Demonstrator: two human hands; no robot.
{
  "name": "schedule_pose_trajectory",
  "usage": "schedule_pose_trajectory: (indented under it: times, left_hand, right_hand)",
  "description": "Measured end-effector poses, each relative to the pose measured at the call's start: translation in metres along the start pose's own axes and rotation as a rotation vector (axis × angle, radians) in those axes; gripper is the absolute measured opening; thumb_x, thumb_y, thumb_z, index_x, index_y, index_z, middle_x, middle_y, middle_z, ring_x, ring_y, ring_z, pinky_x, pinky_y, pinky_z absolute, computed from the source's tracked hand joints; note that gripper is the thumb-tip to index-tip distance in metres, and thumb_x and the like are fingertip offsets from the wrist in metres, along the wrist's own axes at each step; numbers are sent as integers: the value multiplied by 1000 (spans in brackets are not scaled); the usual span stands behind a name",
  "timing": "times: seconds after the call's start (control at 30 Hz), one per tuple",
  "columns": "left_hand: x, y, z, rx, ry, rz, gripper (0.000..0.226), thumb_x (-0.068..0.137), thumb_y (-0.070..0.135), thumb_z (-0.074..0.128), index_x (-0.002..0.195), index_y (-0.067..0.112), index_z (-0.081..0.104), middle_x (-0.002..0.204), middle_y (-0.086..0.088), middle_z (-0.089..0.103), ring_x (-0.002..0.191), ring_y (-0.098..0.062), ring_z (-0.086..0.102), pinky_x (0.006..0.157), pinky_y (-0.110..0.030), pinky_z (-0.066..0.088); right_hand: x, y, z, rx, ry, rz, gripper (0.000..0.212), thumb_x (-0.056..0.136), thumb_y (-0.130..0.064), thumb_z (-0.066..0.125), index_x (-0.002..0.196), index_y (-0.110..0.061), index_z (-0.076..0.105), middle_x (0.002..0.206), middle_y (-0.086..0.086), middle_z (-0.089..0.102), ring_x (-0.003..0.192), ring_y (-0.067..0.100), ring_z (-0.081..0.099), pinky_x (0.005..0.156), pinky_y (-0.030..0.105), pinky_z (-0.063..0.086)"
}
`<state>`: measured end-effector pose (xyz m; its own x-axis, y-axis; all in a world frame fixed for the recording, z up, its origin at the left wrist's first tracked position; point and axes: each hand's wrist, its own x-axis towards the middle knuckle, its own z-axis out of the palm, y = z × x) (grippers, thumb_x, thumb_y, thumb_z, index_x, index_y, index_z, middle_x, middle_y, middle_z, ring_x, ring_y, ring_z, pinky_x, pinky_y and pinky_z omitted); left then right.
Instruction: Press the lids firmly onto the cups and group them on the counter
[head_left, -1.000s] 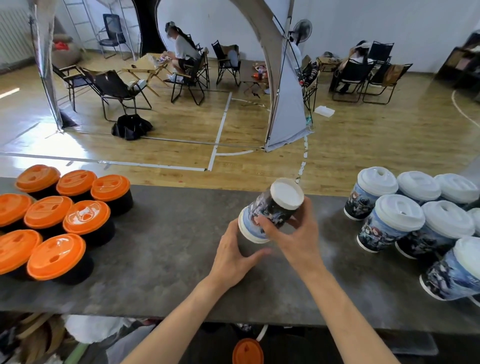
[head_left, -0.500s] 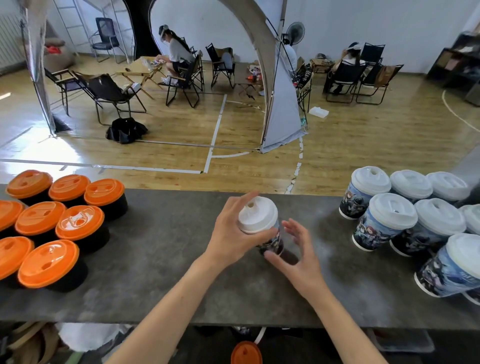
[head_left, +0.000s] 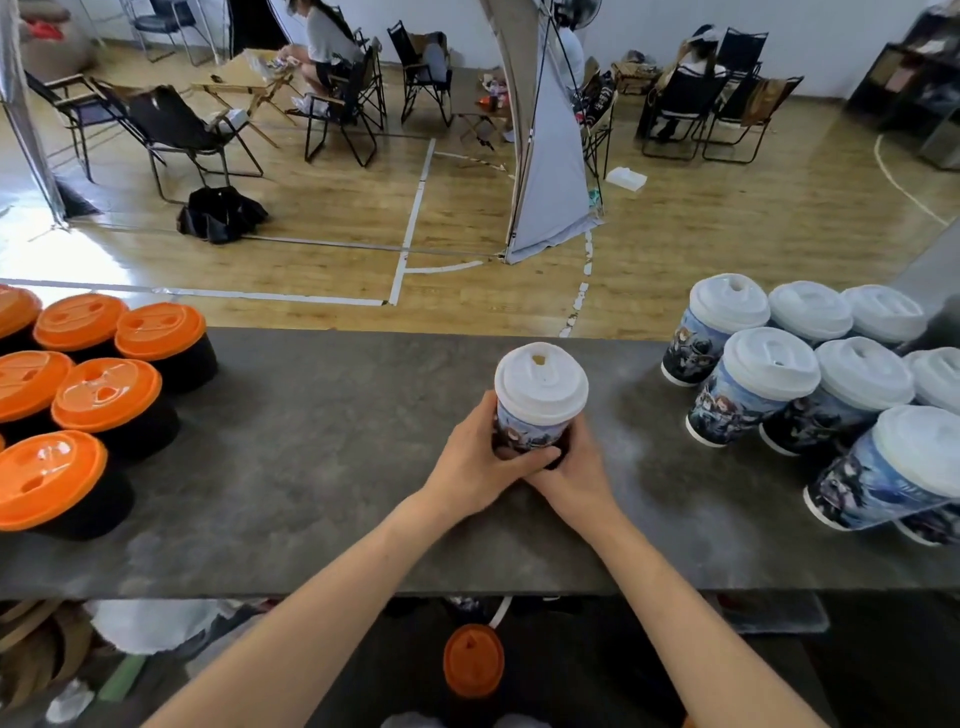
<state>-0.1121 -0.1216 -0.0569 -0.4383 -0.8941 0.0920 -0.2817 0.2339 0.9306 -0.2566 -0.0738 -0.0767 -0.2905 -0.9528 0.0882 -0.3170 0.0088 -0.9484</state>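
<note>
A printed paper cup (head_left: 527, 428) with a white lid (head_left: 540, 383) stands upright on the grey counter (head_left: 322, 457), near its middle. My left hand (head_left: 475, 460) wraps the cup's left side and my right hand (head_left: 574, 465) wraps its right side, fingers meeting in front. The lid sits on the cup, its sip hole facing away. Several more printed cups with white lids (head_left: 763, 382) are grouped at the right end of the counter.
Several black cups with orange lids (head_left: 106, 395) are grouped at the counter's left end. An orange lid (head_left: 472, 660) lies below the counter's near edge. Beyond the counter is a wooden floor with folding chairs, a banner and seated people.
The cup was tilted in the air in both hands, then set upright with my left hand on its lid. Both hands now grip its sides on the counter.
</note>
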Motion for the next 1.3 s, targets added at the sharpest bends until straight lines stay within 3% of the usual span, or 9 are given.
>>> schedule_pose_trajectory:
  times: [0.1,0.23,0.33,0.47,0.6,0.73,0.83,0.97,1.3]
  left_hand:
    - [1,-4,1,-24,15,-7,69,77,29,91,128,43,46,118,25,63,107,18,58,87,-7,46]
    - [2,-5,5,-8,33,11,63,76,33,91,116,53,45,124,7,56,113,5,57,94,-19,51]
    - [0,-3,10,-31,-93,25,63,77,45,88,124,50,46,130,7,55,115,5,58,97,-22,52]
    - [-7,3,27,73,-263,71,68,89,65,58,147,34,43,142,18,53,130,7,49,109,-23,42]
    - [-5,10,58,238,-308,149,69,94,76,36,148,34,45,143,21,49,133,3,45,115,-31,36]
    - [5,23,95,404,-379,311,74,95,73,28,149,27,45,146,13,47,135,-2,40,112,-20,26]
    - [12,21,111,517,-370,363,78,94,73,24,149,23,47,149,8,47,140,-10,39,113,-21,23]
    - [13,4,118,650,-348,458,66,100,65,28,141,21,55,148,7,48,141,-14,42,116,-26,24]
    - [9,7,118,654,-322,509,60,102,58,31,139,19,58,148,4,49,143,-14,39,121,-33,29]
  right_hand:
    - [1,1,1,-1,29,-4,76,67,-16,94,127,-27,48,118,-24,62,109,-12,60,86,9,47]
    - [-3,-3,0,22,67,-4,73,66,-20,95,124,-31,51,117,-22,66,110,-7,62,89,15,51]
    - [-12,-3,-12,48,139,5,72,66,-33,94,127,-28,55,123,-11,67,115,3,64,96,31,55]
    - [-39,2,-56,-1,295,21,68,67,-35,94,123,-32,55,122,-12,64,115,-3,60,95,21,52]
    - [-63,16,-104,-70,453,37,73,69,-33,92,129,-36,50,129,-14,62,122,-1,57,100,20,46]
    - [-77,23,-139,-129,599,64,72,70,-29,92,125,-44,49,126,-21,61,119,-10,55,97,8,41]
    - [-80,29,-151,-160,669,96,74,71,-28,92,131,-31,50,129,-13,61,120,-5,55,102,16,41]
    - [-79,38,-161,-181,742,117,73,73,-29,90,134,-18,53,130,-2,62,121,8,56,101,23,42]
    - [-83,46,-159,-211,740,127,89,77,-37,85,149,-13,37,149,3,49,138,15,46,114,36,40]
